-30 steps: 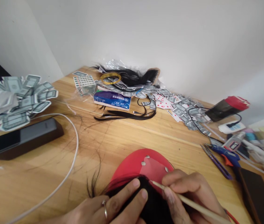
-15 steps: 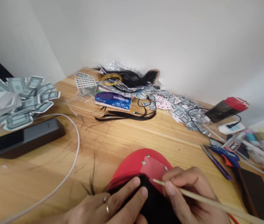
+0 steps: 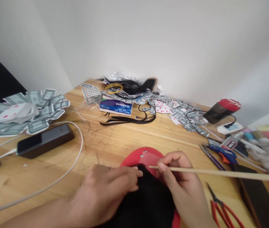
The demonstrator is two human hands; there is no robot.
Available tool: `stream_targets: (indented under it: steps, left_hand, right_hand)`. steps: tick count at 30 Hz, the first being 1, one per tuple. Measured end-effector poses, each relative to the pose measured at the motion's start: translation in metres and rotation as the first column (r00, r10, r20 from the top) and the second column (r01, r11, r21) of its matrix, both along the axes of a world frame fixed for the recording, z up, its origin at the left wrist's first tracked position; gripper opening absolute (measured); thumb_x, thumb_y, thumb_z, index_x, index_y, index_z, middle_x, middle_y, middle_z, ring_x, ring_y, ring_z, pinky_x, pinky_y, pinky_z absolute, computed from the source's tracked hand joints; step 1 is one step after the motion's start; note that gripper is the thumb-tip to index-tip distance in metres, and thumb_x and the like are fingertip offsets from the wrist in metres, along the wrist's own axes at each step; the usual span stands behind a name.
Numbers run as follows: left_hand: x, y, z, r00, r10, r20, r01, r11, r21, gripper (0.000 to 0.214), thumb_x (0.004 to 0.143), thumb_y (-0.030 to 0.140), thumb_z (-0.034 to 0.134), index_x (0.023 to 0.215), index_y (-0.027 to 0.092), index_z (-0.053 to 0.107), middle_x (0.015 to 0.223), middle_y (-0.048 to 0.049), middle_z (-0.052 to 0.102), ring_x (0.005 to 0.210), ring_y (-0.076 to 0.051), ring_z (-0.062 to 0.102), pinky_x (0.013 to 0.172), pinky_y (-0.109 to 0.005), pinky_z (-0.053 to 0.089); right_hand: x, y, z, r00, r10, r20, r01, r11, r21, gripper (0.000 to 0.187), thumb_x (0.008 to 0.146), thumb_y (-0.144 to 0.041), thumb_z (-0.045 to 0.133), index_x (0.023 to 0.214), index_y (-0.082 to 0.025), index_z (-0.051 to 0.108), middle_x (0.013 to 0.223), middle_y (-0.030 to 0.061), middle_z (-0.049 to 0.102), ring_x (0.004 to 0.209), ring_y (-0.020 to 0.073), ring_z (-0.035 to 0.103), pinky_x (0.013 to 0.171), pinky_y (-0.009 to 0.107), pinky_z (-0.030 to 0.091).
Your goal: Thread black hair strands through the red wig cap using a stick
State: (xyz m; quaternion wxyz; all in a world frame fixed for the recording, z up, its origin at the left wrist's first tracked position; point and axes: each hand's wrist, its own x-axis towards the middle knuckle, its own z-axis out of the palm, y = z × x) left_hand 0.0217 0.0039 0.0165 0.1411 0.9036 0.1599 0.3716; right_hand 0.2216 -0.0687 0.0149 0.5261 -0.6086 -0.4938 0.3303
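Note:
In front of me lies a red rounded piece (image 3: 134,155) with a pinkish see-through patch and silvery dots. A dense bundle of black hair (image 3: 146,202) covers its near part. My left hand (image 3: 110,190) rests on the hair's left side, fingers bent together and gripping its upper edge; some fingertips are hidden. Between thumb and fingers, my right hand (image 3: 180,180) holds a thin wooden stick (image 3: 206,172) that points left. The stick's tip is over the red piece, close beside the hair; whether it touches is unclear.
Red-handled pliers (image 3: 220,205) lie right of my right hand, near a blue glue gun (image 3: 222,153) and a tweezers-like tool (image 3: 212,156). On the left are a phone on a dark block (image 3: 46,139), a white cable (image 3: 78,158) and fanned cards (image 3: 39,106). A blue box (image 3: 115,107) stands behind.
My left hand has gone from two fingers pressed flat on the hair to fingers bent together at its edge. The stick has swung nearer level. The view has shifted, bringing the red-handled pliers into sight.

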Motion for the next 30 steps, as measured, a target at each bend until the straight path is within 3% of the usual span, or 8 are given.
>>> stream_targets:
  steps: [3, 5, 8, 10, 15, 22, 30]
  left_hand:
    - [-0.008, 0.004, 0.019, 0.998, 0.046, -0.051, -0.059, 0.950, -0.306, 0.021, 0.098, 0.014, 0.043, 0.104, 0.022, 0.062, 0.091, 0.0014, 0.075, 0.078, -0.009, 0.071, 0.069, -0.014, 0.052]
    - [-0.010, 0.005, 0.031, 0.986, 0.074, -0.149, -0.132, 0.896, -0.425, 0.022, 0.100, 0.021, 0.043, 0.090, 0.021, 0.063, 0.077, 0.0027, 0.069, 0.070, -0.009, 0.066, 0.064, -0.016, 0.049]
    - [-0.003, 0.008, 0.042, 0.947, -0.016, -0.321, -0.182, 0.797, -0.576, 0.033, 0.100, 0.030, 0.041, 0.074, 0.019, 0.058, 0.065, 0.0049, 0.058, 0.060, -0.009, 0.056, 0.057, -0.017, 0.042]
    - [0.006, 0.011, 0.045, 0.920, -0.078, -0.384, -0.191, 0.766, -0.614, 0.032, 0.100, 0.030, 0.041, 0.075, 0.018, 0.056, 0.065, 0.0056, 0.056, 0.061, -0.009, 0.053, 0.057, -0.017, 0.040]
    - [0.024, 0.019, 0.049, 0.836, -0.083, -0.543, -0.236, 0.838, -0.491, 0.029, 0.098, 0.026, 0.044, 0.075, 0.018, 0.060, 0.064, 0.0050, 0.057, 0.061, -0.011, 0.054, 0.057, -0.020, 0.035]
    - [0.035, 0.020, 0.057, 0.712, 0.013, -0.702, -0.161, 0.976, -0.144, 0.024, 0.097, 0.022, 0.044, 0.101, 0.025, 0.068, 0.080, -0.0007, 0.075, 0.071, -0.018, 0.069, 0.058, -0.023, 0.039]
    - [0.047, 0.013, 0.073, 0.604, 0.136, -0.786, -0.028, 0.988, 0.149, 0.025, 0.094, 0.018, 0.044, 0.097, 0.022, 0.068, 0.067, -0.0047, 0.074, 0.058, -0.024, 0.071, 0.048, -0.027, 0.038]
  right_hand:
    - [0.000, 0.002, 0.000, 1.000, 0.003, -0.014, -0.003, 1.000, 0.000, 0.016, 0.094, -0.035, 0.056, 0.082, -0.025, 0.051, 0.061, -0.0045, 0.055, 0.053, 0.0133, 0.051, 0.049, 0.021, 0.040]
    - [0.000, 0.003, 0.000, 1.000, -0.001, 0.006, 0.001, 1.000, -0.003, 0.019, 0.093, -0.036, 0.057, 0.079, -0.024, 0.050, 0.060, -0.0042, 0.055, 0.053, 0.0138, 0.050, 0.049, 0.023, 0.038]
    - [0.001, 0.005, 0.001, 1.000, 0.012, 0.007, -0.012, 1.000, -0.005, 0.024, 0.092, -0.039, 0.057, 0.075, -0.024, 0.050, 0.061, -0.0038, 0.054, 0.054, 0.0141, 0.048, 0.050, 0.024, 0.037]
    - [0.001, 0.006, 0.001, 1.000, 0.012, -0.017, -0.012, 1.000, 0.004, 0.027, 0.091, -0.040, 0.058, 0.072, -0.023, 0.049, 0.060, -0.0048, 0.051, 0.053, 0.0135, 0.045, 0.050, 0.024, 0.034]
    - [0.001, 0.007, 0.002, 0.997, 0.015, -0.080, -0.013, 0.999, 0.032, 0.027, 0.090, -0.039, 0.060, 0.072, -0.023, 0.048, 0.059, -0.0065, 0.046, 0.053, 0.0126, 0.041, 0.050, 0.024, 0.031]
    - [0.005, 0.011, -0.003, 0.990, 0.098, -0.097, -0.095, 0.995, 0.031, 0.028, 0.093, -0.040, 0.056, 0.074, -0.023, 0.046, 0.060, -0.0061, 0.048, 0.053, 0.0128, 0.043, 0.051, 0.024, 0.032]
    - [0.004, 0.012, 0.001, 0.985, 0.102, -0.136, -0.093, 0.993, 0.072, 0.032, 0.089, -0.047, 0.061, 0.073, -0.022, 0.049, 0.061, -0.0048, 0.051, 0.054, 0.0133, 0.048, 0.050, 0.024, 0.035]
